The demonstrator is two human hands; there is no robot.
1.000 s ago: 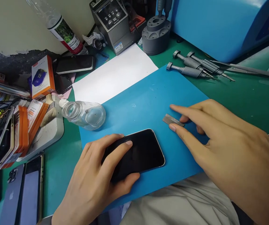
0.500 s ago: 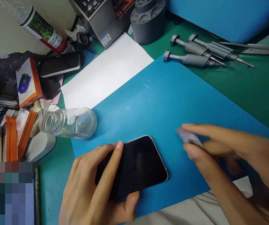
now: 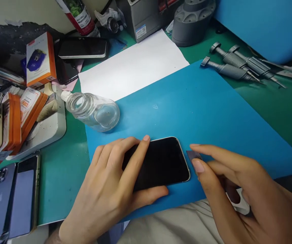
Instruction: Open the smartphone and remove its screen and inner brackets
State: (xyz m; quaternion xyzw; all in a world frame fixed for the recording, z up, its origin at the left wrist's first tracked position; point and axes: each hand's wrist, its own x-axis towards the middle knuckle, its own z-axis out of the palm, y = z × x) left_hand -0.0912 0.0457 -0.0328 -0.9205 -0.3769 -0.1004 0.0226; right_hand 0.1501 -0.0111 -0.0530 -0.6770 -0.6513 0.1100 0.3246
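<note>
A smartphone [image 3: 167, 162] with a dark screen and a light metal frame lies face up on a blue mat [image 3: 176, 118]. My left hand [image 3: 112, 179] holds it down at its left part, fingers over the far edge and thumb along the near edge. Just right of the phone, my right hand [image 3: 237, 183] pinches a small, thin, purple-grey flat piece [image 3: 192, 156] between thumb and index finger. The piece is close to the phone's right edge; whether they touch I cannot tell. Something white [image 3: 241, 203] shows below the curled fingers of the right hand, partly hidden.
An open glass jar [image 3: 102, 113] lies tilted on the mat's left side. Several precision screwdrivers [image 3: 232, 67] lie at the back right near tweezers [image 3: 290, 71]. White paper [image 3: 133, 71] spans the back. Orange-edged boxes [image 3: 30, 108] and other phones [image 3: 24, 203] crowd the left.
My right hand has brought the thin piece closer to the phone's right edge. The whole view has shifted and turned; my left hand still holds the phone, thumb now straighter.
</note>
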